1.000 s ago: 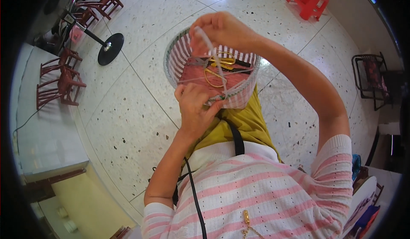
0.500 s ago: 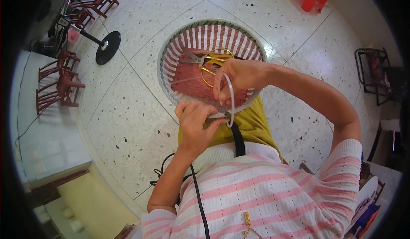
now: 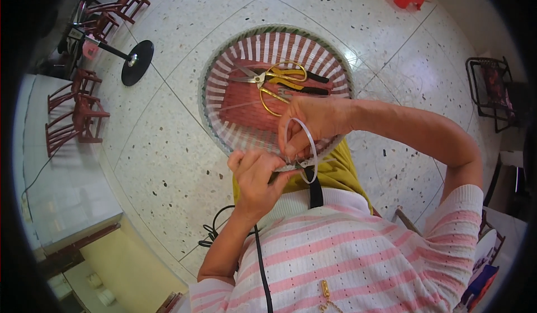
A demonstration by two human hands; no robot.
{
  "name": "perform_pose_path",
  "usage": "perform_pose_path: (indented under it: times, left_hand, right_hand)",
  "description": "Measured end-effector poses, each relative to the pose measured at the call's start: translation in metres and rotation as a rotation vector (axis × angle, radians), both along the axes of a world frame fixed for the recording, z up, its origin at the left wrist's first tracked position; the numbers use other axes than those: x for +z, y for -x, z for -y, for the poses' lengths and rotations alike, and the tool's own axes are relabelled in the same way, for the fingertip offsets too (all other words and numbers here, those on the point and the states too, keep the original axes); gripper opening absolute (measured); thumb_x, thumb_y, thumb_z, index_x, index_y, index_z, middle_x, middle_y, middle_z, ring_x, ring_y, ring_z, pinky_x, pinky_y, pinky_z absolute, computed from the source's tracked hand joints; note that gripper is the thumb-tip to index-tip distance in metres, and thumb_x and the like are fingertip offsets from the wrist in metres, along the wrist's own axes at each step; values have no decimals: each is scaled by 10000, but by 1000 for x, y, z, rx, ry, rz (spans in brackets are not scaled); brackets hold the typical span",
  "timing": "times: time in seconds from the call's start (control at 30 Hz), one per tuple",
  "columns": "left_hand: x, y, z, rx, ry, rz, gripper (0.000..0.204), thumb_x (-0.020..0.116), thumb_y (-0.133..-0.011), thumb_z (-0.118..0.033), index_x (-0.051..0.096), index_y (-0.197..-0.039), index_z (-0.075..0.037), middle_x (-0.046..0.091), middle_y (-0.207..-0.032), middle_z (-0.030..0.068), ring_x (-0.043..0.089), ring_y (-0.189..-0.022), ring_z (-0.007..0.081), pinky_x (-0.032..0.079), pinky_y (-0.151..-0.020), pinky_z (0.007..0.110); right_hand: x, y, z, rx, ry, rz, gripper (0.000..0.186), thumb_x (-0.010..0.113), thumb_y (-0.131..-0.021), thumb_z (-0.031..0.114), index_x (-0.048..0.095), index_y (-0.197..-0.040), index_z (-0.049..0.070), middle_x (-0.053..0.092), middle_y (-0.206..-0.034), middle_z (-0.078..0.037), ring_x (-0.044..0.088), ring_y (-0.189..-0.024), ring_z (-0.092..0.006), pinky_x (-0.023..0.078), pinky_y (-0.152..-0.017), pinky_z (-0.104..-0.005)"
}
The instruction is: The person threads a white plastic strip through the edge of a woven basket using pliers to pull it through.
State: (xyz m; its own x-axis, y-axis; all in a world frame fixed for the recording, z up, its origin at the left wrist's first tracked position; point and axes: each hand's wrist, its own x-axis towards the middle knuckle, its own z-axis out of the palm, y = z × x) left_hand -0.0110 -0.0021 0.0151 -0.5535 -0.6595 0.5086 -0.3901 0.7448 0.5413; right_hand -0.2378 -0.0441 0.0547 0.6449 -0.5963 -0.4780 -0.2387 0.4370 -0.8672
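The round red-and-white basket point(image 3: 215, 97) looks like ribbed, woven plastic, the thin white looped strip point(image 3: 315, 148) smooth plastic, the gold-handled scissors point(image 3: 259, 79) shiny metal, the speckled floor point(image 3: 162, 167) glossy.

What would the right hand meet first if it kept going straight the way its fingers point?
Probably the near rim of the striped basket, beside the left hand. The right hand may already touch it; depth is unclear.

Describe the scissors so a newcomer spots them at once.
Find the round striped basket in front of the person. Inside, just beyond the right hand, lie the open scissors, blades pointing left. Big gold loop handles set them apart from the yellow-and-black tool next to them.
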Motion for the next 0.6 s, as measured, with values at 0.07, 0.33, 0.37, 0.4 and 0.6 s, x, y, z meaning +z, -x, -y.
perform_pose_path:
  times: [0.07, 0.33, 0.37, 0.4, 0.6]
  left_hand:
    - [-1, -1, -1, -4, 22, 10, 369, 891, -631, -262, 609, -821, -118, 605, -783, 19, 552, -787, 227, 322, -853, 373]
    - [-7, 0, -3, -5, 51, -2, 377, 890, -647, -295, 603, -822, -124, 598, -774, 9, 549, -783, 216, 317, -848, 369]
    - [-7, 0, -2, -7, 63, -7, 380, 890, -647, -302, 603, -822, -125, 595, -770, 7, 548, -781, 215, 316, -844, 369]
    - [-7, 1, -2, -10, 60, -7, 380, 890, -647, -302, 603, -822, -125, 595, -770, 7, 548, -781, 215, 316, -844, 369]
    - [-8, -1, -4, -12, 73, -19, 373, 891, -629, -276, 606, -817, -125, 582, -755, 6, 546, -777, 213, 314, -840, 367]
  right_hand:
    - [0, -2, -2, -7, -11, 11, 103, 755, -833, 74, 733, -897, -4, 736, -825, -44, 672, -717, -78, 536, -636, -210]
    - [-1, -1, -1, 25, -49, 37, 102, 747, -842, 57, 734, -923, -4, 740, -840, -48, 661, -708, -76, 529, -626, -213]
    - [-1, -1, -1, 27, -37, 38, 110, 748, -840, 59, 732, -927, -6, 735, -831, -44, 654, -703, -73, 519, -615, -214]
    - [-1, 0, -1, 29, -25, 38, 118, 750, -838, 61, 731, -932, -8, 730, -822, -39, 647, -698, -70, 510, -604, -215]
    - [-8, -7, -1, 83, -32, 71, 132, 758, -824, 74, 732, -928, -3, 699, -775, -26, 614, -681, -65, 479, -591, -224]
